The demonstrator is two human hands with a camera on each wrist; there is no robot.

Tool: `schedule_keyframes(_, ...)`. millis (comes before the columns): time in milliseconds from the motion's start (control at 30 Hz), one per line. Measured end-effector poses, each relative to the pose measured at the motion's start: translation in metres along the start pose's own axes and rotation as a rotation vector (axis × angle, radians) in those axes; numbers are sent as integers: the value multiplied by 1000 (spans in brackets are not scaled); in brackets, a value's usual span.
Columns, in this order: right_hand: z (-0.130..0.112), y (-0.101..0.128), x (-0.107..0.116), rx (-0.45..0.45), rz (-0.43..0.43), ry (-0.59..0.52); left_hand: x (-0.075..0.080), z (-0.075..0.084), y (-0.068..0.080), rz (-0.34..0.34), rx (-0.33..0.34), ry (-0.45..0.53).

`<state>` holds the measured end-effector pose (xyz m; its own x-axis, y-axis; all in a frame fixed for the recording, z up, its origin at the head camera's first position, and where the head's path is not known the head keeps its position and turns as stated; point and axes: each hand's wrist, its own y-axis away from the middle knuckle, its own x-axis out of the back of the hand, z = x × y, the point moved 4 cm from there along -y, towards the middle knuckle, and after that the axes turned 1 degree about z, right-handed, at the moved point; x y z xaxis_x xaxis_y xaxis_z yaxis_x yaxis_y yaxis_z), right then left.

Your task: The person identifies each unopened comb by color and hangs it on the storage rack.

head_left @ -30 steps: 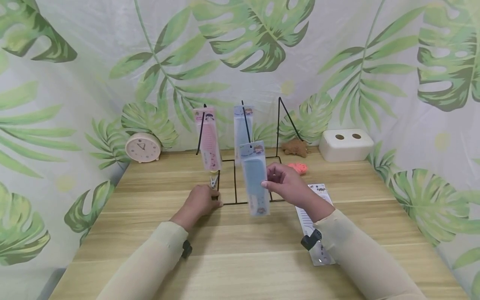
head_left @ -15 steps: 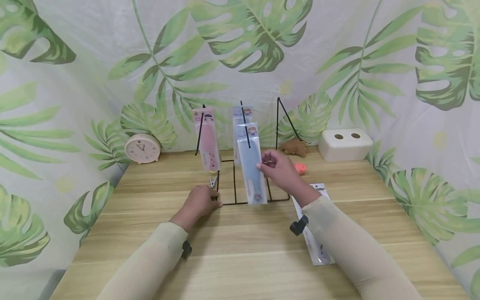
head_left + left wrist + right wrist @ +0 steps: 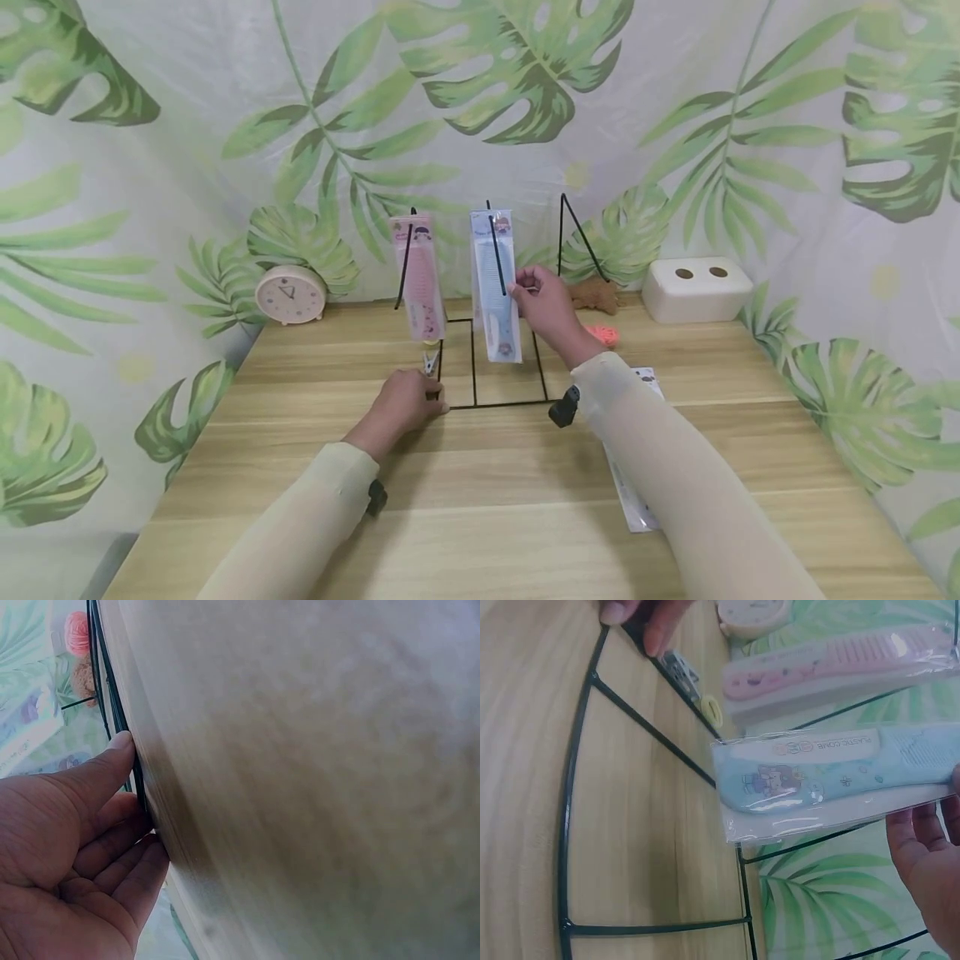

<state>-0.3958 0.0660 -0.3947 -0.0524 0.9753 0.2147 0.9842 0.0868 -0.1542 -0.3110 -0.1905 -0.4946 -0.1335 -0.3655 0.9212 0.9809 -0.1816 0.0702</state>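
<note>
Two hands at a black wire rack [image 3: 474, 392] standing on the wooden worktop [image 3: 480, 500]. Right hand [image 3: 545, 304] is raised at the middle hook, grip pinching the right edge of a packaged blue comb [image 3: 497, 287]; pack hangs upright on that hook, thumb and fingertips on its edge. Right wrist view shows the same blue comb [image 3: 832, 776] in its clear sleeve with the fingers [image 3: 922, 847] at its long edge, and the rack's base wires [image 3: 577, 780] flat on the wood beneath. Left hand [image 3: 401, 404] is low at the front left corner of the rack base, grip curled over the wire and pressing it onto the worktop; left wrist view has the thumb [image 3: 101, 769] lying along the black wire [image 3: 120, 727] with the other fingers bent under it.

Packaged pink comb [image 3: 420, 279] hangs on the left hook, just beside the blue one, not touching it. Small clip [image 3: 430, 361] sits at the rack base just above the left hand. Another comb pack [image 3: 637, 450] lies flat on the worktop, mostly hidden under the right forearm. Back edge: round clock [image 3: 290, 294] at left, white box with two holes [image 3: 696, 288] at right, a brown fuzzy item [image 3: 596, 294] and a pink round item [image 3: 602, 335] behind the right hand. Leaf-print cloth [image 3: 150, 167] all around.
</note>
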Motion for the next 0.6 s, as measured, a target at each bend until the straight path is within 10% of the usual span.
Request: schedule_keyframes(600, 11, -17, -1, 13, 47, 106, 2, -1, 0, -9, 21, 10)
